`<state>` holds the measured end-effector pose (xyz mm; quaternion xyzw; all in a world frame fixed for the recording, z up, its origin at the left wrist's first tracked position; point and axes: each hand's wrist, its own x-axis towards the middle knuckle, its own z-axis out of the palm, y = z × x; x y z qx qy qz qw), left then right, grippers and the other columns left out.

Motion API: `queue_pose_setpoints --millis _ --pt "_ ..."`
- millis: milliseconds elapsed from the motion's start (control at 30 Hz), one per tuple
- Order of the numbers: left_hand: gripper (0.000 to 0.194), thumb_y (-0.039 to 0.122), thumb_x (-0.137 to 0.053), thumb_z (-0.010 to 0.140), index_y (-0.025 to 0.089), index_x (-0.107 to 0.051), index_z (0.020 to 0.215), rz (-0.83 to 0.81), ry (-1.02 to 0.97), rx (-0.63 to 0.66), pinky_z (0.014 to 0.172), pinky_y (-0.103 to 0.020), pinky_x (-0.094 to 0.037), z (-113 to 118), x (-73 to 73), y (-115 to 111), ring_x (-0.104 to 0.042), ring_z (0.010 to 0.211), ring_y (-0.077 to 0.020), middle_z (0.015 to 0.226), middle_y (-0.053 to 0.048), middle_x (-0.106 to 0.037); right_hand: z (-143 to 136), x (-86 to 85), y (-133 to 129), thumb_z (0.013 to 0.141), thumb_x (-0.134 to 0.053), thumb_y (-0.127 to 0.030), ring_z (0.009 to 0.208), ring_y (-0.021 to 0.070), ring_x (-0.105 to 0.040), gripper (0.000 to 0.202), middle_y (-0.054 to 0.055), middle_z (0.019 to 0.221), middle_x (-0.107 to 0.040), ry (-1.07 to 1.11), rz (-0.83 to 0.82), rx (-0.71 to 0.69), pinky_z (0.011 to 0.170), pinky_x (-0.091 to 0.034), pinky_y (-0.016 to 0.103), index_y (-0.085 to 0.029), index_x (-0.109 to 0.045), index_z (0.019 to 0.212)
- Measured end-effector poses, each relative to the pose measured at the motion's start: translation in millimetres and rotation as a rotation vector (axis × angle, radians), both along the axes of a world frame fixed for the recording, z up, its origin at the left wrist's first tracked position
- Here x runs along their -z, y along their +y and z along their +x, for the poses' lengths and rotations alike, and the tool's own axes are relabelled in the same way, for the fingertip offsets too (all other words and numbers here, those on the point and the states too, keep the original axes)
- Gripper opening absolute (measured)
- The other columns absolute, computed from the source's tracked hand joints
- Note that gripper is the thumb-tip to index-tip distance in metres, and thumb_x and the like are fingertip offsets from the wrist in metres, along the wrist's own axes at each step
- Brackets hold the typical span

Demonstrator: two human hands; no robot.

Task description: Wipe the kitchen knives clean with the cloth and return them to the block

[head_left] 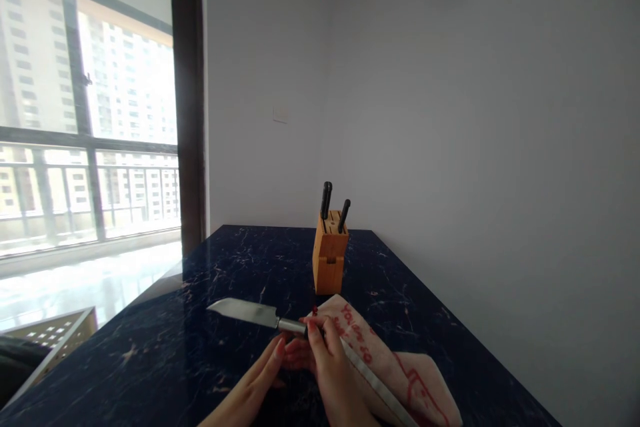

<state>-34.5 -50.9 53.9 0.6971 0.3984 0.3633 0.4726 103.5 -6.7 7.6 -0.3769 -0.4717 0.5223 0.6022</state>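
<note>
A kitchen knife [247, 311] with a broad steel blade and a metal bolster is held just above the table, its tip toward the left. My right hand [329, 353] is closed around its handle, which the fingers mostly cover. Just below the bolster is my left hand [263, 373], thumb up and fingers stretched toward my right hand; whether it touches the handle I cannot tell. A pale cloth [370, 347] with red lettering lies under and beside my right hand. Beyond stands a wooden knife block [329, 263] with a few black-handled pieces in its slots.
The dark blue marble-patterned table [240, 267] narrows toward a grey wall [450, 133] at the back and right. To the left are a window [90, 113] and a dark frame post [187, 93]. A chair with a perforated panel [65, 340] is at the lower left.
</note>
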Motion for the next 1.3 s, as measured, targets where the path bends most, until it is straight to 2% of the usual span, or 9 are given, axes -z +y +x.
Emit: queue_pose_setpoints --millis 100,200,300,433,533,700,767,1033,1300 --pt "0.061 0.067 -0.033 0.076 0.022 -0.055 0.110 -0.156 -0.195 -0.057 0.072 -0.032 -0.045 7.1 31.0 35.1 -0.058 0.082 -0.0192 0.085 -0.004 -0.063 -5.3 10.2 -1.0 0.080 -0.046 -0.052 0.067 0.0186 -0.062 0.033 0.001 0.074 -0.062 -0.100 0.026 -0.016 0.057 -0.049 0.031 -0.024 -0.047 0.096" --pt "0.061 0.069 -0.039 0.072 0.015 -0.058 0.094 -0.289 -0.425 -0.025 0.060 -0.028 -0.043 13.8 62.8 63.3 -0.053 0.055 -0.0114 0.057 0.002 -0.052 -9.2 18.7 -2.8 0.080 -0.046 -0.052 0.068 0.0185 -0.061 0.033 0.000 0.075 -0.061 -0.188 0.069 -0.028 0.059 -0.049 0.031 -0.025 -0.048 0.098" --pt "0.055 0.065 -0.049 0.070 0.013 -0.057 0.087 -0.335 -0.536 -0.061 0.049 -0.023 -0.039 15.1 74.9 68.9 -0.047 0.045 -0.0084 0.049 0.006 -0.045 -9.1 17.6 -7.3 0.082 -0.043 -0.049 0.069 0.0183 -0.060 0.028 0.001 0.083 -0.061 -0.330 0.143 0.010 0.061 -0.049 0.032 -0.027 -0.051 0.096" --pt "0.048 0.059 -0.058 0.066 0.015 -0.057 0.085 -0.369 -0.512 -0.151 0.059 -0.028 -0.046 3.2 69.1 68.0 -0.057 0.055 -0.0135 0.056 0.002 -0.056 2.8 0.0 -14.6 0.087 -0.036 -0.037 0.082 0.0189 -0.059 0.024 0.003 0.094 -0.062 -0.630 0.265 -0.047 0.072 -0.046 0.034 -0.027 -0.051 0.103" --pt "0.045 0.058 -0.062 0.062 0.017 -0.056 0.082 -0.354 -0.489 -0.233 0.068 -0.031 -0.049 -9.7 64.2 76.6 -0.062 0.065 -0.0161 0.066 0.000 -0.062 18.1 -10.3 -12.8 0.081 -0.049 -0.032 0.096 0.0232 -0.055 0.030 0.006 0.103 -0.060 -0.938 0.357 0.049 0.083 -0.042 0.037 -0.025 -0.052 0.110" --pt "0.050 0.063 -0.060 0.059 0.019 -0.054 0.083 -0.221 -0.407 -0.298 0.054 -0.027 -0.048 -17.5 65.4 91.4 -0.055 0.049 -0.0110 0.054 0.007 -0.052 43.0 -2.0 6.1 0.066 -0.067 -0.022 0.093 0.0282 -0.055 0.043 0.008 0.103 -0.060 -1.413 0.301 0.255 0.080 -0.043 0.041 -0.024 -0.057 0.108" --pt "0.053 0.066 -0.056 0.061 0.020 -0.053 0.086 -0.178 -0.356 -0.270 0.048 -0.024 -0.045 -17.1 65.2 90.9 -0.048 0.044 -0.0087 0.051 0.009 -0.047 51.0 4.1 13.0 0.070 -0.061 -0.017 0.093 0.0278 -0.056 0.039 0.009 0.104 -0.061 -1.551 0.294 0.277 0.080 -0.042 0.042 -0.024 -0.057 0.109" --pt "0.047 0.059 -0.034 0.080 0.018 -0.056 0.087 0.005 0.156 -0.011 0.043 -0.017 -0.026 -20.9 56.4 74.4 -0.033 0.047 -0.0065 0.053 0.008 -0.037 74.2 -1.0 20.7 0.079 -0.051 -0.024 0.090 0.0250 -0.052 0.012 0.002 0.078 -0.065 -1.620 0.316 0.370 0.083 -0.032 0.041 -0.024 -0.062 0.076" --pt "0.044 0.049 -0.026 0.086 0.019 -0.058 0.083 0.167 0.402 -0.132 0.060 -0.020 -0.036 -21.2 58.8 79.8 -0.050 0.063 -0.0126 0.068 0.002 -0.058 61.4 7.4 17.8 0.066 -0.061 -0.020 0.100 0.0276 -0.048 0.034 0.008 0.099 -0.061 -1.595 0.328 0.370 0.085 -0.033 0.040 -0.018 -0.058 0.100"
